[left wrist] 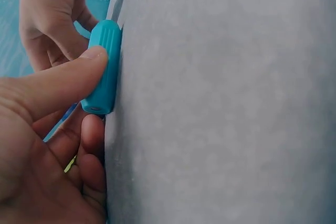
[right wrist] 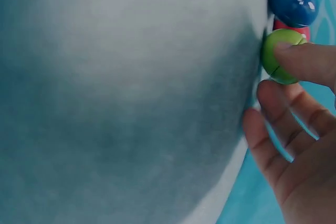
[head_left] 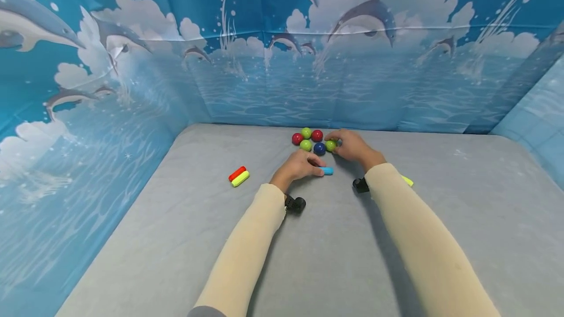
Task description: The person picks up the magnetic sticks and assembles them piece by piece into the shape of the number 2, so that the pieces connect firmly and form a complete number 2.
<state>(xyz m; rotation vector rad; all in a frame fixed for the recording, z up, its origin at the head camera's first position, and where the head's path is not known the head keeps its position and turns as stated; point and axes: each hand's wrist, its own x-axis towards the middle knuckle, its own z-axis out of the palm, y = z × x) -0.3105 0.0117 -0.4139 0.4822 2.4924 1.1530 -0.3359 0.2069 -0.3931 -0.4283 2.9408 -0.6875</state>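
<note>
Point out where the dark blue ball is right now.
In the head view, the dark blue ball lies just right of the picture's centre, between a loose green ball on its left and the gripped green ball in the right hand.

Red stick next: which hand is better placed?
Likely the left hand: it is nearer the red stick, though it must first release the light-blue stick. The right hand is farther away, pinching the rightmost green ball.

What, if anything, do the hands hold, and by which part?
Left hand: blue stick, by its long sides. Right hand: rightmost green ball, by its sides.
</note>
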